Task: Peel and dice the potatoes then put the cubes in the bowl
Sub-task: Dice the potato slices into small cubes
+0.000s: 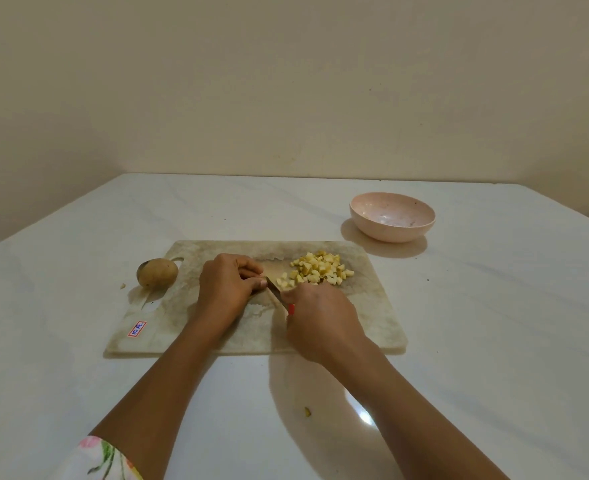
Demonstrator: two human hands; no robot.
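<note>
- The right hand (320, 320), low in the middle of the picture, grips the red handle of a knife (275, 291).
- The knife's long side runs from lower right to upper left, and its tip points at the left hand's fingertips.
- The left hand (229, 285) sits just left of the blade, fingers curled down on the cutting board (372, 323). I cannot tell if it holds anything under them.
- A heap of small yellow potato cubes (315, 270) lies on the board, just up and right of the blade.
- A whole potato (157, 272) with its skin on lies at the board's left edge, its long side going left to right.
- A pink bowl (390, 233) stands upright on the white table (78, 375), to the upper right of the board and apart from it. Its inside shows pink with a few dark specks.
- A small bit of peel (308, 412) lies on the table between the arms.
</note>
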